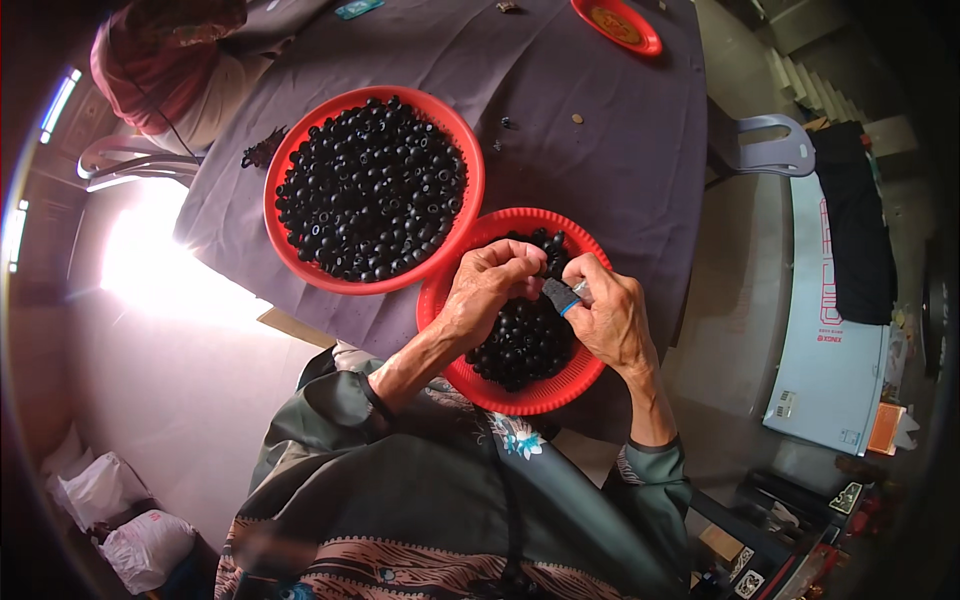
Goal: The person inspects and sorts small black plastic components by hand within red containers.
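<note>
A table (pixel 590 160) under a dark purplish-grey cloth spreads before the person, with a long pale box (pixel 800 370) well apart on the right. A wide red basin (pixel 477 185) on the table is filled with small round black pieces; just beside it, nearer the person, a smaller red basket (pixel 540 402) with slotted walls holds more. A red plate (pixel 650 40) lies at the far edge. Above the basket, the left hand (pixel 480 292) has its fingers bent in, the tips drawn together; whether they grasp a piece cannot be told. The right hand (pixel 617 318) is curled close by, its grip also unclear, its thumb in a dark finger cover (pixel 559 295) with a blue band. Smallest are the black pieces (pixel 515 348) themselves, loose below the fingers, some showing pale rings
</note>
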Demonstrator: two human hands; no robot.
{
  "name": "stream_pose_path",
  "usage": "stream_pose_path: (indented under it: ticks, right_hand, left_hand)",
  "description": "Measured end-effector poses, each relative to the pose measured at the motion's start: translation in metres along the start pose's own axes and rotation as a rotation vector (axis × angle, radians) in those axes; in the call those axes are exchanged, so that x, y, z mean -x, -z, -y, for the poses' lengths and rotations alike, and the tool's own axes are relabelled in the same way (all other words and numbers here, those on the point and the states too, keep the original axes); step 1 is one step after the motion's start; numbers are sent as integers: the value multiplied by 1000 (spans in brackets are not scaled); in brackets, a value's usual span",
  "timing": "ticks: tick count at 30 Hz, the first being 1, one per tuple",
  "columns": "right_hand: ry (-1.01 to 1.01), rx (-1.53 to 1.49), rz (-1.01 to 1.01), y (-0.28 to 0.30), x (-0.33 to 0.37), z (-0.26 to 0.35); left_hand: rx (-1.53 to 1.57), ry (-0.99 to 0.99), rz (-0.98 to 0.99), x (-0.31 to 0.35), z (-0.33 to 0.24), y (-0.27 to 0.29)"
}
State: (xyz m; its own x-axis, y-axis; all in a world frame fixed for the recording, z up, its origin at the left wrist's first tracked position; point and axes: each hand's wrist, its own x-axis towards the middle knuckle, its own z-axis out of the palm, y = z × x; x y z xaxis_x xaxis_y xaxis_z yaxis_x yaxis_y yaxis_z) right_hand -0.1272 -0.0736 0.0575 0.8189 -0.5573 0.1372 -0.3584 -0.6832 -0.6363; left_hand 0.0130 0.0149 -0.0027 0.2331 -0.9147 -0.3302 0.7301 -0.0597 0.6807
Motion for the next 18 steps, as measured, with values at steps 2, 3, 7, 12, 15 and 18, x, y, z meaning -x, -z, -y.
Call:
stream_pose_path:
  ticks: [2, 3, 7, 12, 15, 18]
  right_hand:
    - [-23, -5, 14, 0, 3, -3]
    - [-49, -11, 28, -1, 4, -4]
    - [-80, 20, 68, -5, 7, -11]
    - [-56, 41, 32, -1, 9, -13]
    - [-81, 4, -17, -1, 10, -14]
    - [-93, -41, -67, -1, 10, -14]
  left_hand:
    - [-296, -69, 78, 2, 0, 6]
    - [-295, -71, 74, 4, 0, 7]
    - [-1093, -493, 70, 17, -13, -5]
    - [-1537, -888, -95, 5, -77, 26]
    - [-1803, -741, -186, -19, -107, 51]
    - [-1905, -667, -252, -33, -113, 67]
